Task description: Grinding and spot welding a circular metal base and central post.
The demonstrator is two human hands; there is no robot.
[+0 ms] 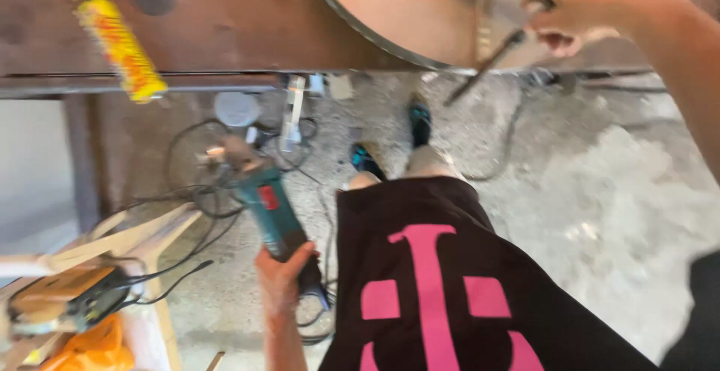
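L hand [283, 275] bottom centre-left of frame, clenched round rear handle of grinder [264, 204]. Grinder teal w/ red patch, pointing up-left, head end blurred, held over the floor [615, 213]. Black cable [319, 307] trails off its rear by the hand.

R hand [574, 18] upper right, arm coming in from the right edge, fingers curled onto a thin dark bar [487, 63] at the worktop edge; blurred, so can't tell how tight the grip is. Beside it a big round rusty plate [405, 11] lies on the brown worktop [225, 18], top of frame. Yellow-red tube [120, 48] lies upper left on worktop, tilted.

Floor is grey concrete, w/ tangle of black cords [202, 191] centre-left below the worktop edge. Wood frame [142, 240] lower left, orange-black tool [64, 300] resting on it, orange bag [94, 348] at bottom-left corner. Person's dark shorts w/ pink mark [435, 288] fill bottom centre, shoes [416, 120] above them mid frame.
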